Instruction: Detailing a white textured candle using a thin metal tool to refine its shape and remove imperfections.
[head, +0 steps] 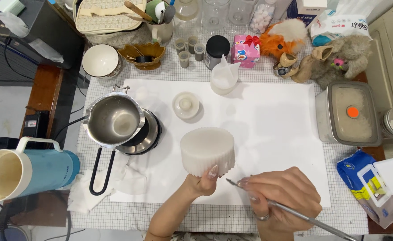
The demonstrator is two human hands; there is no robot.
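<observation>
Left hand (201, 182): closed on the mould (207, 150) at its near rim, thumb on the front wall; mould gripped firmly.
Right hand (285, 198): closed round the tool (294, 213), pen-style; thin metal rod, tip pointed to 9 o'clock, just short of the mould's lower edge.
Mould: white, fluted, round; held at bench centre on the white sheet (272, 129), top face seen as plain and flat.
Contact: tool tip and mould judged apart; a touch cannot be ruled out.
Done so far: pot (114, 119) at 9 o'clock seen empty, set on the heater (148, 134); mould looks full and set, judged from its opaque top.
Left: no trimming marks or scraps seen on the sheet; edge work judged not yet begun.
Small lid (186, 105): at 12 o'clock of the mould, apart from it.
Jug (224, 76): white, further off at 12 o'clock, seemingly empty.
Box (349, 114): lidded, at 3 o'clock, untouched.
Flask (27, 169): blue, at 9 o'clock off the bench (205, 218) edge, open.
</observation>
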